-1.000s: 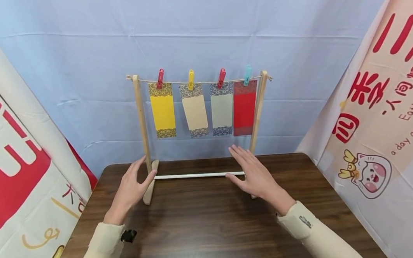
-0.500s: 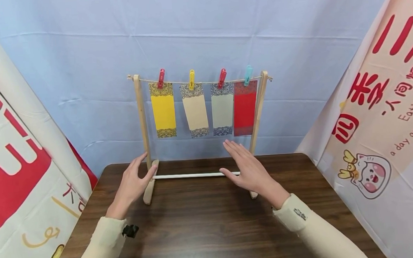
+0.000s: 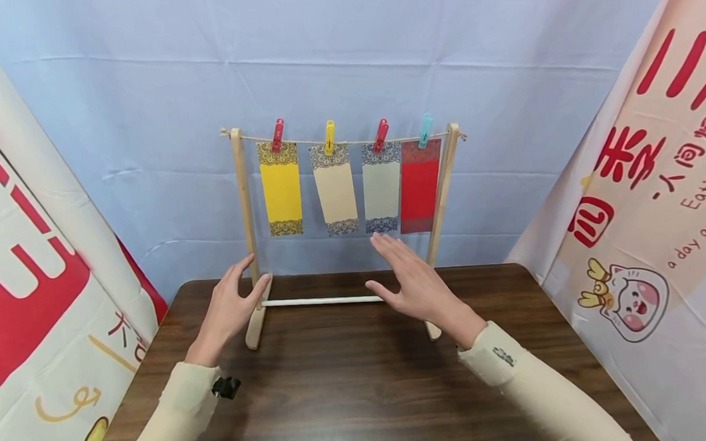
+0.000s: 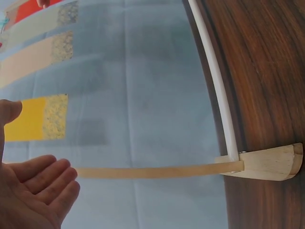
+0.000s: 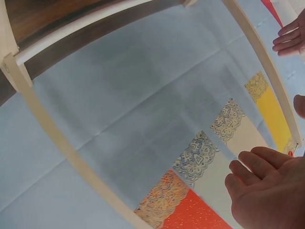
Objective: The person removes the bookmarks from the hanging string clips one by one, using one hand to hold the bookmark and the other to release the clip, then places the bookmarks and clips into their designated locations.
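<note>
A wooden rack [image 3: 244, 206] stands at the back of the table, a string [image 3: 355, 141] tied between its posts. Four-sided paper cards hang from the string: yellow [image 3: 281, 192], beige [image 3: 336, 193], grey [image 3: 380, 189] and red [image 3: 420, 189]. A clothespin holds each: red [image 3: 278, 135], yellow [image 3: 329, 137], another red [image 3: 381, 136], light blue [image 3: 425, 131]. My left hand [image 3: 226, 314], fingers extended, is by the left post; whether it touches cannot be told. My right hand [image 3: 419, 287], fingers straight, hovers before the right post, below the grey and red cards, holding nothing.
A white rod [image 3: 321, 301] joins the rack's feet low down, its right end hidden behind my right hand. The dark wooden table [image 3: 338, 394] spreads in front. Pale blue cloth [image 3: 344, 54] hangs behind, with printed banners [image 3: 641, 232] at both sides.
My right hand has shifted left and slightly up, away from the right post. The left hand has drifted slightly right and up. The cards hang as before.
</note>
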Tool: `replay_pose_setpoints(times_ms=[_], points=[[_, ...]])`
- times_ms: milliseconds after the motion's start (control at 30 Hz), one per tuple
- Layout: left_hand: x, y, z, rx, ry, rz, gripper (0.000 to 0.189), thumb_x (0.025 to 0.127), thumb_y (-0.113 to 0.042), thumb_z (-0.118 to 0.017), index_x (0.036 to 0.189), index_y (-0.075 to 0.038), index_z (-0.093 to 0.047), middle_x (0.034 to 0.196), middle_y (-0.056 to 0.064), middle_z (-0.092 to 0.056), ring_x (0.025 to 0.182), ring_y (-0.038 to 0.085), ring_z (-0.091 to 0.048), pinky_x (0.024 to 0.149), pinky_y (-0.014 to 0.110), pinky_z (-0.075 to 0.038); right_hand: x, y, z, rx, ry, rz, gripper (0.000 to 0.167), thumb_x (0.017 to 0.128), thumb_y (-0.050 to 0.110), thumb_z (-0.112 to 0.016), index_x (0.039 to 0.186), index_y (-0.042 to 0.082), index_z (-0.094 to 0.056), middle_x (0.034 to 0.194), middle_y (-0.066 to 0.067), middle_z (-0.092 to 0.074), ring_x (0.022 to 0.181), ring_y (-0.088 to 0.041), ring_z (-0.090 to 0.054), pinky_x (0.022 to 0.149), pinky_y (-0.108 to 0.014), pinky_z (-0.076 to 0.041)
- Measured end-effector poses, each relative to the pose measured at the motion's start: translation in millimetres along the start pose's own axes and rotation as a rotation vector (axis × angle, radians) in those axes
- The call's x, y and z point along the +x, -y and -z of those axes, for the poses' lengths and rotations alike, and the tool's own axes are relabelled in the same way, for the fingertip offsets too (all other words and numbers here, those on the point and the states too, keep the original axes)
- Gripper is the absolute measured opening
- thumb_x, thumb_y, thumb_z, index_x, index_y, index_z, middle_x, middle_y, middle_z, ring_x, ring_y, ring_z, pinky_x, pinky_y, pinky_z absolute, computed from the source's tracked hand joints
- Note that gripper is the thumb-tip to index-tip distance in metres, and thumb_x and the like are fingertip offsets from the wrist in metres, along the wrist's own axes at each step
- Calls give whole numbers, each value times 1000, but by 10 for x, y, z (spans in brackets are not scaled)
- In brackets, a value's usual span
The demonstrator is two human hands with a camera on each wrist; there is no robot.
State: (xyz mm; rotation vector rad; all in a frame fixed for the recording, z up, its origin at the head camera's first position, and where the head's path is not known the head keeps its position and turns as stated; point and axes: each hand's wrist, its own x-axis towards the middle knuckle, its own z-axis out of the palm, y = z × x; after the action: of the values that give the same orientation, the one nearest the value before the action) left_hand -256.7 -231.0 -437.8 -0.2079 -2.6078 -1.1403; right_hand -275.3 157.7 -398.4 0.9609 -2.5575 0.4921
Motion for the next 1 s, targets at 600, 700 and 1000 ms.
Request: replay_pose_setpoints(times_ms=[600,700,1000], points=[[91,-79,-8,-44,-10,-28,74,110,-51,-59,167,-12,-37,167,19,-42,151,44,-41,119,66,-37,269,120,63,8,-62,83,89,96,37,-81,168,10,-36,173,-9,-37,161,-28,-32,130,-51,-28],[108,-91,-8,-46,-11,-23,74,110,-52,-59,168,-12,-37,168,17,-42,152,44,-40,120,66,-37,310,124,73,9,-67,97,88,97,38,-80,168,11,-36,173,-8,-37,160,-28,-34,128,-52,-31],[157,-139,9,-45,-20,-22,73,110,-51,-59,168,-12,-37,168,17,-42,152,44,-40,121,64,-37,435,180,99,5,-85,141,86,98,38,-79,168,11,-38,172,-9,-38,160,-28,-34,127,-53,-34]])
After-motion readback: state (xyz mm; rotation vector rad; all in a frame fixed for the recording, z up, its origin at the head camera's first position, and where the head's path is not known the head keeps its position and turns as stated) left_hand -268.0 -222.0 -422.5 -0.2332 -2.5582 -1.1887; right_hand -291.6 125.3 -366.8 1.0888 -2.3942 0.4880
